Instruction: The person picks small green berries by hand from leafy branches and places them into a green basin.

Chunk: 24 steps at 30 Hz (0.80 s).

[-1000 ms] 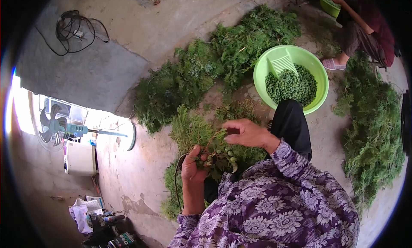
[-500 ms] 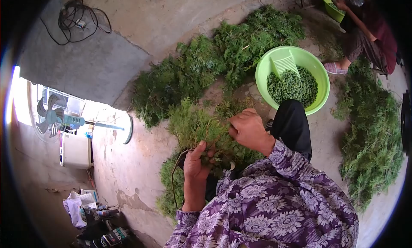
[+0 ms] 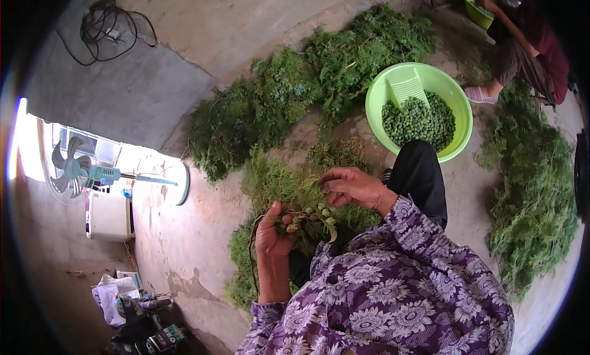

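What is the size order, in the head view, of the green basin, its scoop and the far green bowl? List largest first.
1. green basin
2-3. scoop and far green bowl look alike; the bowl is farther and partly hidden.

The sprig [image 3: 310, 218] sits in the left hand [image 3: 273, 235], just in front of the person's lap. The right hand [image 3: 351, 188] is beside it on the right, fingertips at the sprig's far end. Under both hands a heap of cuttings [image 3: 270, 180] lies on the floor [image 3: 184, 238]. Beyond the person's knee [image 3: 421, 170] stands a basin [image 3: 376, 97] with berries [image 3: 421, 121] and a scoop [image 3: 407, 89] in it. A long pile of branches [image 3: 289, 100] stretches left of the basin, and another pile [image 3: 534, 189] lies to the right. A fan [image 3: 77, 170] stands far left. A second person [image 3: 531, 44] sits behind the right pile.
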### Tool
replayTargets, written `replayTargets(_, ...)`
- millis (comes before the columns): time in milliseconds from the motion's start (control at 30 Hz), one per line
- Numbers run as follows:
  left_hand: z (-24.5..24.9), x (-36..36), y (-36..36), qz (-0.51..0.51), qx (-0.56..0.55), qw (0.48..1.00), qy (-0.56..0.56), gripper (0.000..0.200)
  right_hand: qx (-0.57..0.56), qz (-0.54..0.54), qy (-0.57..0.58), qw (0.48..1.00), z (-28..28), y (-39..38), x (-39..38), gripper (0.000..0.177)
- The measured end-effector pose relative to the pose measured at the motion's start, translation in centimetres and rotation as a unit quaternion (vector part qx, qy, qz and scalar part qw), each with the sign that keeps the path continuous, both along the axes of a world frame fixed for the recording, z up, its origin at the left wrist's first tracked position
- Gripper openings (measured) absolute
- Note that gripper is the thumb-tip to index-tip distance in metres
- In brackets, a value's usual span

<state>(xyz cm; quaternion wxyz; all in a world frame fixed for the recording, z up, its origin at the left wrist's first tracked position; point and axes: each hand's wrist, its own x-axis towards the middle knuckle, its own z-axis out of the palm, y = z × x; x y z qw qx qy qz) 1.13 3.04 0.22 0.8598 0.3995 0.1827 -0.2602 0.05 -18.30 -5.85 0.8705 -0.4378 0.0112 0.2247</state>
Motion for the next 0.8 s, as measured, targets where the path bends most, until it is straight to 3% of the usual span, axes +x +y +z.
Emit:
replayTargets(133,0.03,-0.09,-0.05,-0.006,-0.006,1.000,0.003,0.013,0.091,0.024,-0.015,0.995,-0.44,0.23,-0.01,0.039)
replayTargets(433,0.20,-0.17,-0.26,-0.004,0.016,1.000,0.005,0.009,0.181,0.030,-0.006,0.983,-0.07,-0.60,-0.41,0.036)
replayTargets(533,0.35,-0.24,-0.37,-0.012,0.009,1.000,0.006,0.009,0.127,0.019,-0.045,0.991,0.53,-0.46,-0.71,0.035)
replayTargets(800,0.34,-0.43,-0.40,-0.017,0.000,1.000,0.002,0.011,0.116,0.015,-0.061,0.991,0.42,0.18,-0.93,0.031)
